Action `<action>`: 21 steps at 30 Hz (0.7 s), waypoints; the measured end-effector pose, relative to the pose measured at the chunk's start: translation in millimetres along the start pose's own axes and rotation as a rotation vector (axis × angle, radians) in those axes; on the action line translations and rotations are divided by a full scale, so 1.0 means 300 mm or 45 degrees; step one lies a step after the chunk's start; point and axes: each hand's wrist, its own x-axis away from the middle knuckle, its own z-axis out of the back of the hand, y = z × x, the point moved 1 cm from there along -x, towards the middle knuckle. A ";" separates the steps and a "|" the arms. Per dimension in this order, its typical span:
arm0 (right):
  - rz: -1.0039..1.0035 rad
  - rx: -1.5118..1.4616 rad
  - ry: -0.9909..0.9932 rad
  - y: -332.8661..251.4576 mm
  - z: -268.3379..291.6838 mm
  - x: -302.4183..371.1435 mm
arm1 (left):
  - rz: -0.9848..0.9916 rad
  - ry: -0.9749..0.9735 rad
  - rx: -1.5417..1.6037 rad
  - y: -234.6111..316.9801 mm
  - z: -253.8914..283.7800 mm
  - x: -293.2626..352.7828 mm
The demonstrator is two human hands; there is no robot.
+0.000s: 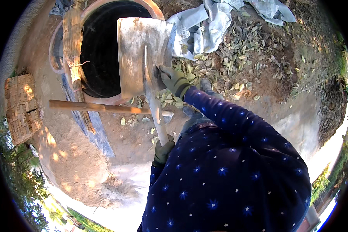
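A: What could go wrong from here?

B: Chiefly a tipping blade. The broad, worn, rust-streaked metal shovel (133, 58) overlaps, in view, the right part of a dark round opening with a thick terracotta-coloured rim (155, 9); height above it cannot be judged. Should the edge hold slip, the blade could swing and knock that rim

A: Underfoot?

B: Grey shoe (206, 84) among dry, pale green leaves (243, 50); loose footing, possible slide. Long brown wooden pole (100, 107) crosses the feet's left side, a likely trip

A: Hands?

B: Left hand (164, 149), dull green glove, closed round the shovel's pale, rod-like handle, low down near the body. Right hand (174, 80), same glove, fingers together, apparently clamped on the blade's right edge; how deep the grip goes, cannot tell
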 end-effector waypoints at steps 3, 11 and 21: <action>-0.282 -0.350 -0.108 -0.197 0.164 -0.138 | -0.025 0.063 0.022 -0.017 0.019 0.019; -0.146 -0.195 0.000 -0.111 0.075 -0.133 | 0.012 0.095 -0.036 -0.008 0.021 0.015; -0.227 -0.135 0.078 -0.149 0.192 -0.202 | -0.017 -0.010 0.046 -0.024 0.051 0.005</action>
